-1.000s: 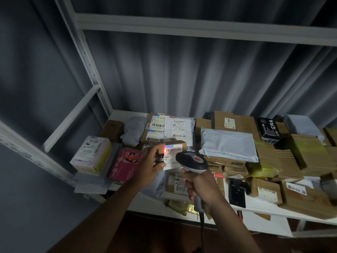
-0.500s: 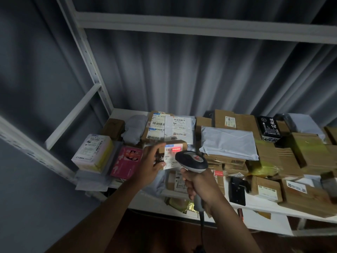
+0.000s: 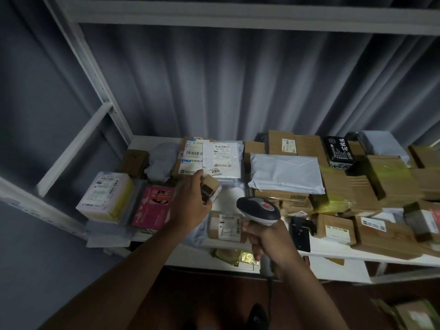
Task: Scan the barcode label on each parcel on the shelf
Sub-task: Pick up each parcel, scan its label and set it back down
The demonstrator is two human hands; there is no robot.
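My left hand grips a small brown cardboard parcel above the shelf's left-middle; the parcel is turned so its label faces away and blurs. My right hand holds a grey-and-black barcode scanner by its handle, head pointing up-left toward the parcel, no red beam showing. Just below lies a taped parcel with a white barcode label. Behind the held parcel sit labelled parcels.
The white shelf is crowded: a yellow-white box and pink box at left, a grey mailer bag, a black box, several brown cartons at right. A lower shelf holds a gold packet.
The red scan light on the label has gone out. My left hand has turned the small parcel and shifted it left and back, away from the scanner. The scanner stays about where it was.
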